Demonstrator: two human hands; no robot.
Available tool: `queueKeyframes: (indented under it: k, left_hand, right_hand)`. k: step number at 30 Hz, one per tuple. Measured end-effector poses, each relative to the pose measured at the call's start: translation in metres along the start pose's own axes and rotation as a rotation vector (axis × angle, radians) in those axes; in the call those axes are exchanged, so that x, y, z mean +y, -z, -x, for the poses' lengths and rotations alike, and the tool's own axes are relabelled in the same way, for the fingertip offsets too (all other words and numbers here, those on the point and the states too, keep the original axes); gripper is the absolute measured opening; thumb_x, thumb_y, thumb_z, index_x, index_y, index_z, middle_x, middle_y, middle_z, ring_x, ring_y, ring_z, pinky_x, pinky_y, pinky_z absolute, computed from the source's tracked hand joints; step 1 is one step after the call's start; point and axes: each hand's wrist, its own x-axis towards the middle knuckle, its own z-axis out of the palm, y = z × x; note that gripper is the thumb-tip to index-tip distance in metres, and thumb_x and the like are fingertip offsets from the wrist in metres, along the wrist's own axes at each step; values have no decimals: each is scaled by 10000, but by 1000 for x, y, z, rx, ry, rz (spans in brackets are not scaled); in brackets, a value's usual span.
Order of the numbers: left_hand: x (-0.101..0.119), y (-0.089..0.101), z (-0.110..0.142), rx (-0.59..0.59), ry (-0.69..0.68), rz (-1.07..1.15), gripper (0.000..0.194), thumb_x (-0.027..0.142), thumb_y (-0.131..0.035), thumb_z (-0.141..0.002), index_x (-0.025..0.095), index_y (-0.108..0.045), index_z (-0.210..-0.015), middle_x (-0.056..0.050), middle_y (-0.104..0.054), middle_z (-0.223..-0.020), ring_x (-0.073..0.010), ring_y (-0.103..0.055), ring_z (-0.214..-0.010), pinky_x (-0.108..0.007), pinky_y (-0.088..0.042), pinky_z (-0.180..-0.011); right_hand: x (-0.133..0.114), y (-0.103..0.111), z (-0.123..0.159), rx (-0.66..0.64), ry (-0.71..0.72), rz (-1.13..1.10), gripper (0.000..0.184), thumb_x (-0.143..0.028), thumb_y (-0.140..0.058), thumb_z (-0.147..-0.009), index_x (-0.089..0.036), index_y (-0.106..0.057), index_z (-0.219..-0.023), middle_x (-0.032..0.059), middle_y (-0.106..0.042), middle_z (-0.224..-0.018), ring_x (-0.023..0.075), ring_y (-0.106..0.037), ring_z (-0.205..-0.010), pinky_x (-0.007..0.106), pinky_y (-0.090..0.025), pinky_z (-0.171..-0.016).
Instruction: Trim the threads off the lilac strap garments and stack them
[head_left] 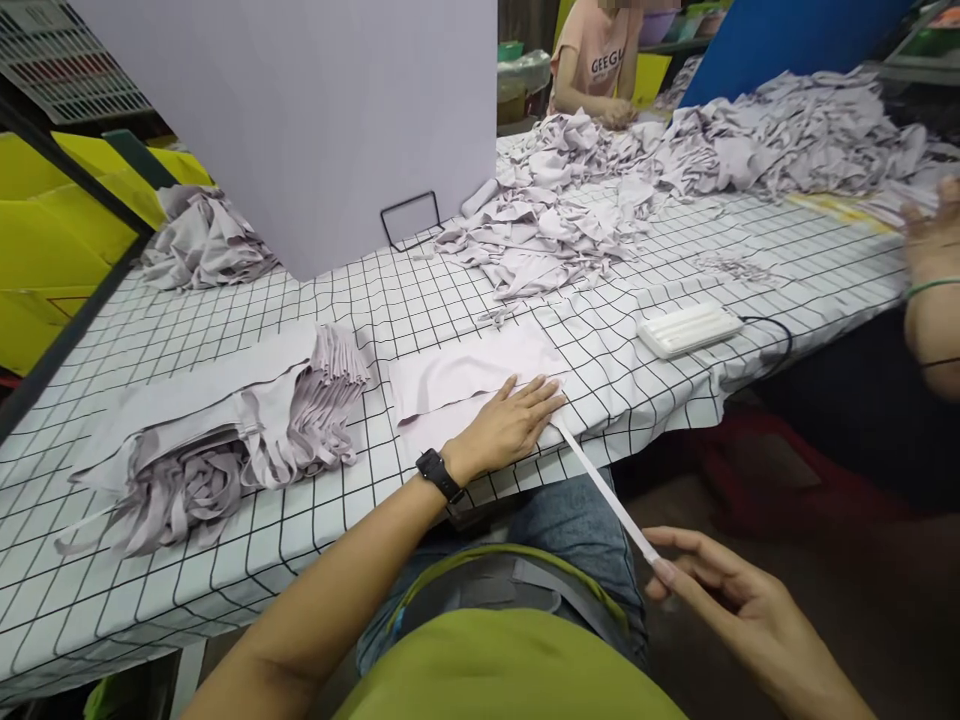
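Observation:
My left hand [517,425] lies flat with fingers spread, pressing on a pale pink fabric piece [480,375] near the table's front edge. From under those fingers a narrow fabric strap [604,485] runs taut toward me, past the table edge. Its far end is pinched between the thumb and fingers of my right hand [720,590], which is off the table to the right. A black watch [440,475] is on my left wrist. Left of the fabric piece sits a stack of similar fabric pieces [217,420] with straps bunched at its front.
Loose fabric heaps [555,235] cover the far side of the checkered table [420,290]. A white corded device [690,328] lies at the right. A tall pale panel [315,120] stands at the back. One person [600,60] works across the table; another person's hand [934,270] is at right.

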Motion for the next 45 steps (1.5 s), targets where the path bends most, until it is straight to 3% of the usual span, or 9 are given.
queueKeyframes:
  k: [8, 13, 18, 21, 24, 30, 34, 37, 45]
  left_hand:
    - [1, 4, 1, -23, 13, 22, 469, 294, -284, -1092, 204, -430, -1528, -66, -322, -1657, -196, -198, -1574, -476, -72, -1303]
    - [-1, 1, -1, -12, 4, 52, 452, 291, -295, -1087, 223, -440, -1509, -80, -335, -1654, -212, -214, -1572, -522, -92, -1293]
    - [32, 8, 9, 290, -101, 279, 335, 206, -398, -1024, 200, -585, -1303, -129, -549, -1502, -246, -368, -1510, -541, -214, -1266]
    - [64, 16, 26, 455, -267, 430, 150, 202, -519, -944, 182, -638, -1033, -117, -693, -1129, -238, -607, -1216, -433, -472, -1076]
    - [81, 18, 40, 512, -295, 402, 72, 180, -588, -898, 166, -639, -947, -96, -662, -998, -221, -618, -1018, -392, -506, -925]
    - [70, 11, 45, 520, -238, 306, 169, 135, -531, -954, 136, -642, -1081, -101, -705, -989, -223, -606, -978, -393, -479, -873]
    - [63, 10, 42, 520, -156, 466, 91, 162, -582, -946, 143, -670, -950, -66, -705, -837, -200, -613, -871, -357, -492, -823]
    - [61, 12, 42, 498, -95, 514, 108, 142, -596, -925, 147, -692, -874, -56, -704, -782, -193, -620, -829, -347, -490, -799]
    - [60, 31, 40, 324, 346, 865, 118, 164, -637, -856, 159, -712, -764, -29, -722, -773, -146, -625, -728, -250, -450, -658]
  right_hand:
    - [-13, 8, 17, 66, -41, -77, 436, -653, -780, -732, -237, -816, -858, 65, -725, -657, 245, -700, -691, 307, -593, -683]
    - [-30, 7, 26, 78, -106, -322, 415, -597, -812, -718, -233, -854, -913, 109, -787, -770, 230, -682, -673, 323, -575, -646]
    - [-44, -4, 3, 74, -61, -379, 425, -542, -871, -678, -236, -858, -972, 135, -814, -866, 211, -671, -686, 319, -576, -665]
    - [-49, -13, -19, 55, -25, -387, 470, -553, -891, -636, -213, -863, -959, 152, -807, -863, 236, -688, -731, 327, -581, -661]
    - [-55, -23, -36, 72, 13, -377, 453, -550, -889, -634, -211, -869, -935, 104, -772, -745, 180, -613, -627, 280, -540, -581]
    - [-64, -32, -49, 1, 150, -81, 400, -545, -740, -813, -182, -859, -934, 20, -614, -576, 161, -531, -560, 259, -465, -513]
    - [-68, -32, -55, -110, 248, 69, 366, -513, -661, -900, -191, -831, -942, 57, -736, -776, 245, -694, -797, 302, -553, -732]
    - [-70, -32, -60, -161, 299, 190, 374, -491, -588, -961, -202, -797, -848, 55, -741, -796, 234, -694, -796, 293, -538, -727]
    - [-84, -41, -67, -83, 390, 214, 350, -502, -616, -927, -220, -812, -859, 100, -698, -971, 209, -637, -767, 261, -494, -581]
